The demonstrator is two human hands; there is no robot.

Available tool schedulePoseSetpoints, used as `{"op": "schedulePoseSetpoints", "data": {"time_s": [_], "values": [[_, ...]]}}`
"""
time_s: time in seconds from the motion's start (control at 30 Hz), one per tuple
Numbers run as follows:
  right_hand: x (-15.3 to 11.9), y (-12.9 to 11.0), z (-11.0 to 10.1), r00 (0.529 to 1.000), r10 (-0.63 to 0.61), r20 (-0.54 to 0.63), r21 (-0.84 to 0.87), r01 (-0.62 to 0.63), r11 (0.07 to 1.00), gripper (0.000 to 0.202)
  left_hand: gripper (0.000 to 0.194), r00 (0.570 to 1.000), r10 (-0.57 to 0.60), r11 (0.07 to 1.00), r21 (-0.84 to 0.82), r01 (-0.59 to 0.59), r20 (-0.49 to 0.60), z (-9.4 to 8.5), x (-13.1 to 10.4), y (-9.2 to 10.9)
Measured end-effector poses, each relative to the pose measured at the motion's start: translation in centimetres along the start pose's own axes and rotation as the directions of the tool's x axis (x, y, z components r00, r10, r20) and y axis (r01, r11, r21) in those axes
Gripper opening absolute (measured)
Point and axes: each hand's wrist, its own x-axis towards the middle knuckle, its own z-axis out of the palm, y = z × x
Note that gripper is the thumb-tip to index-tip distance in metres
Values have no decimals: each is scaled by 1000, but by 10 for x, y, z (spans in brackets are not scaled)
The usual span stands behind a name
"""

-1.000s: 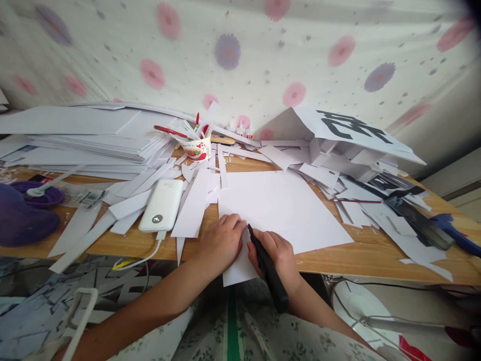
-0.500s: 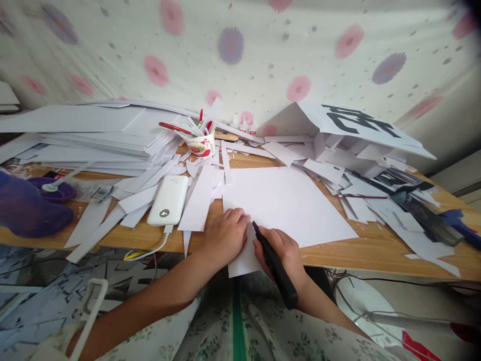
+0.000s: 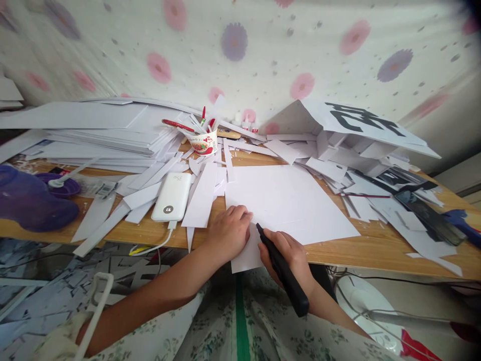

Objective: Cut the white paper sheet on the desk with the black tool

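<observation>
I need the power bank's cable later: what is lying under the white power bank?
Under the white power bank lie white paper strips on the wooden desk; anything directly beneath is covered.

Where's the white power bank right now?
In the head view the white power bank lies left of centre on the wooden table, among paper strips, left of the left hand.

Home craft corner: wooden desk set against a flower-print cloth; stacks of white paper, cut strips, paper cup of pens, power bank, scraps littering the floor.
</observation>
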Motion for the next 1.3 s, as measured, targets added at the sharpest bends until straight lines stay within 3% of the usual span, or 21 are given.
{"op": "schedulePoseSetpoints", "data": {"time_s": [0.53,0.93,1.13,1.3], "values": [[-23,-11,-24,997,-61,49,54,58,997,24,31,1000,21,1000,19,-21,-14,3,2,-1],[-35,-15,-28,997,-72,27,56,71,996,30,32,999,30,1000,-2,-30,-20,0,0,-1],[-75,-7,-22,994,-41,103,60,35,998,18,32,999,35,999,-21,-35,-30,1,1,-2],[-83,4,-51,994,81,-72,20,-80,997,15,31,998,52,997,-48,-54,-30,-1,0,-4]]}}
